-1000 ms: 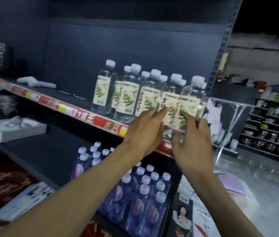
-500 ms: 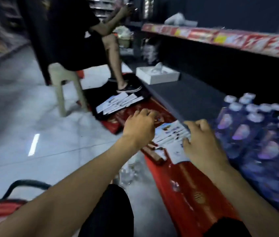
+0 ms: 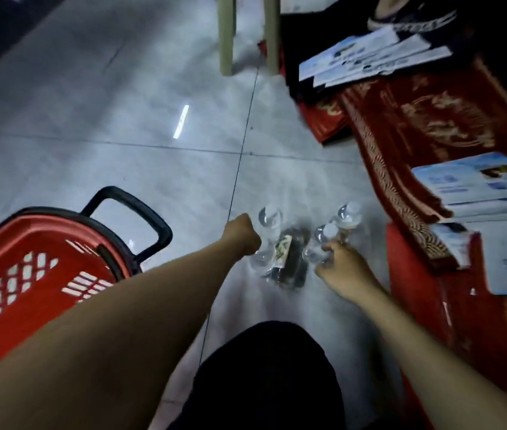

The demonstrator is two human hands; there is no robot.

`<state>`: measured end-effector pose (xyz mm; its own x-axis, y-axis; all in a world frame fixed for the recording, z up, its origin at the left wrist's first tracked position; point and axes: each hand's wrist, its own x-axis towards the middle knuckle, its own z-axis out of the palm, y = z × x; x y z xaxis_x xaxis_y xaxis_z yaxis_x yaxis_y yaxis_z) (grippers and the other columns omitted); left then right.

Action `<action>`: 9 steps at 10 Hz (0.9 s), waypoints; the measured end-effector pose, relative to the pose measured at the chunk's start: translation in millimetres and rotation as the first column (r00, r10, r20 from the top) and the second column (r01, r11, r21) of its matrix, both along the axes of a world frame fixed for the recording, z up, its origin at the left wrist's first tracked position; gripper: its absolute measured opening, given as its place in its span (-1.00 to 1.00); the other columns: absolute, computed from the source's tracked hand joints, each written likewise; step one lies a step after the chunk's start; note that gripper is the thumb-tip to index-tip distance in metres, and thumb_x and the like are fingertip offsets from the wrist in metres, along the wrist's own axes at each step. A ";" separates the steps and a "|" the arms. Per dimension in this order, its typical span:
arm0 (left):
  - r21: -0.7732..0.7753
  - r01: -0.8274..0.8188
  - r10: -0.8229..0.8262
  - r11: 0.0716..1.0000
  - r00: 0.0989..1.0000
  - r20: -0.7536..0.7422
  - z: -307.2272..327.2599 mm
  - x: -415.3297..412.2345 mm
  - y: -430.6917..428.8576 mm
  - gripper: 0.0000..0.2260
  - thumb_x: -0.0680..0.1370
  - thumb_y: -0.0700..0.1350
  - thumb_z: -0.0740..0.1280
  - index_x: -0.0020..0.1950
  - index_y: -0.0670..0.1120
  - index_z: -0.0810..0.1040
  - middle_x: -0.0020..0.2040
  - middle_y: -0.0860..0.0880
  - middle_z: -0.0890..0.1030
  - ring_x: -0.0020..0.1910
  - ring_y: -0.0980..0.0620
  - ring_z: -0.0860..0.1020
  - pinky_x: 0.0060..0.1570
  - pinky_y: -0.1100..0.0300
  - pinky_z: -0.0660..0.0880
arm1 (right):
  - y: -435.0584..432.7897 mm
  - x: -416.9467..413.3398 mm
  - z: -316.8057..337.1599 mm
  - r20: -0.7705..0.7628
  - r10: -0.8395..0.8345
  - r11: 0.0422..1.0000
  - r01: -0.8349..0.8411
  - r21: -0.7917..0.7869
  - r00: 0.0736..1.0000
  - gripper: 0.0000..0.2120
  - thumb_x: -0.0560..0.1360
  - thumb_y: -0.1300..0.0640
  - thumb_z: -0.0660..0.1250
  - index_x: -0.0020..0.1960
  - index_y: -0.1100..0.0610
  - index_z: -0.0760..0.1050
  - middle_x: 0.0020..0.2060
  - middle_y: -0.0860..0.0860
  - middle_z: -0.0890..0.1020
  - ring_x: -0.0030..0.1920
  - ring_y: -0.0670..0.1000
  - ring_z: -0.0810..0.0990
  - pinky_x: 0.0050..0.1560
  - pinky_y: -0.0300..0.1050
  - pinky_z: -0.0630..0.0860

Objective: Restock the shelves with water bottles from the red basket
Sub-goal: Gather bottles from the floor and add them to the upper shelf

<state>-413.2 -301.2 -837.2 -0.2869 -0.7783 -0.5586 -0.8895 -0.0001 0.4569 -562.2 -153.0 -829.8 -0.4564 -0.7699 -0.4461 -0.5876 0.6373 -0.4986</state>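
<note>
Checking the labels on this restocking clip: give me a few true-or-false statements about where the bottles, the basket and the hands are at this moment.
1. The water bottles are on the tiled floor, outside the red basket. True.
2. The red basket is on the person's right. False: it is on their left.
3. The right hand grips a white-capped bottle. True.
4. The basket's handle is red. False: it is black.
5. The left hand lies flat on the floor. False: its fingers are curled, right beside a clear bottle.
</note>
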 end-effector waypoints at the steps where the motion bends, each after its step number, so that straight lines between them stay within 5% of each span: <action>1: 0.125 -0.120 0.119 0.985 0.993 0.017 -58.9 3.1 14.9 -0.56 0.47 -0.33 0.28 0.34 -0.16 0.38 0.19 -0.23 0.48 0.07 -0.21 0.54 -0.06 0.03 0.57 | -13.5 4.0 -55.2 0.128 -0.007 0.999 0.001 0.048 0.992 -0.63 0.44 0.18 0.36 0.24 0.15 0.49 -0.02 0.04 0.61 0.16 0.13 0.58 -0.10 -0.20 0.44; 3: 0.201 -0.258 0.278 0.945 0.957 -0.079 -143.7 6.3 11.6 -0.53 0.40 -0.33 0.39 0.27 -0.09 0.40 0.15 -0.14 0.53 0.04 -0.13 0.49 -0.16 0.16 0.45 | -41.2 12.2 -152.0 0.214 -0.133 0.988 0.112 0.110 0.968 -0.53 0.48 0.13 0.35 0.37 0.11 0.38 0.26 0.11 0.56 0.23 0.14 0.52 0.00 -0.19 0.39; 4: 0.272 -0.316 0.355 0.909 0.928 -0.111 -169.9 5.6 6.8 -0.47 0.34 -0.36 0.45 0.28 -0.12 0.46 0.16 -0.15 0.58 0.09 -0.15 0.55 -0.12 0.17 0.46 | -57.5 21.5 -183.2 0.194 -0.204 0.978 0.190 0.088 0.960 -0.41 0.51 0.06 0.37 0.46 0.13 0.25 0.33 0.15 0.50 0.28 0.20 0.49 0.19 -0.01 0.48; 5: 0.412 -0.324 0.346 0.852 0.938 0.022 -186.7 3.4 6.8 -0.76 0.47 -0.31 0.41 0.13 -0.24 0.56 0.01 -0.14 0.58 -0.13 -0.03 0.57 -0.19 0.25 0.46 | -73.9 29.1 -208.7 0.218 -0.359 0.932 0.336 0.139 0.907 -0.27 0.48 -0.03 0.42 0.48 0.19 0.12 0.32 0.22 0.48 0.25 0.26 0.51 0.15 0.07 0.53; 6: 0.506 -0.281 0.347 0.816 0.937 -0.039 -212.8 -2.8 13.2 -0.81 0.57 -0.31 0.30 -0.20 -0.09 0.50 -0.20 -0.03 0.52 -0.25 0.07 0.49 -0.01 0.13 0.56 | -81.2 28.7 -229.8 0.214 -0.471 0.881 0.445 0.159 0.856 -0.28 0.45 -0.04 0.46 0.42 0.22 0.19 0.32 0.23 0.49 0.26 0.26 0.51 0.10 0.02 0.50; 7: 0.594 -0.346 0.505 0.726 0.855 -0.120 -222.6 -4.4 22.2 -0.78 0.60 -0.32 0.25 -0.22 -0.12 0.48 -0.23 -0.07 0.51 -0.21 0.00 0.49 0.03 0.02 0.54 | -70.4 19.9 -242.2 0.373 -0.485 0.872 0.470 0.138 0.791 -0.38 0.44 0.04 0.50 0.38 0.20 0.33 0.24 0.16 0.58 0.11 0.14 0.62 0.03 -0.13 0.59; 8: 0.746 -0.375 0.679 0.551 0.721 -0.140 -214.0 -2.2 31.8 -0.92 0.61 -0.20 0.30 0.05 -0.16 0.57 -0.09 -0.11 0.61 -0.11 -0.05 0.59 -0.03 0.11 0.54 | -33.8 13.3 -242.6 0.694 -0.520 0.821 0.516 0.245 0.498 -0.59 0.45 0.20 0.49 0.26 0.11 0.47 0.01 0.01 0.72 -0.08 0.01 0.71 -0.15 -0.10 0.66; 9: 0.811 -0.266 0.581 0.521 0.806 -0.109 -198.8 6.3 43.4 -0.72 0.55 -0.15 0.40 0.26 -0.05 0.55 0.11 -0.14 0.66 0.08 -0.12 0.62 0.08 -0.02 0.55 | 13.1 22.2 -227.1 0.755 -0.533 0.822 0.446 0.354 0.382 -0.52 0.45 0.25 0.48 0.32 0.12 0.45 0.02 -0.01 0.72 -0.04 -0.04 0.71 -0.20 -0.17 0.62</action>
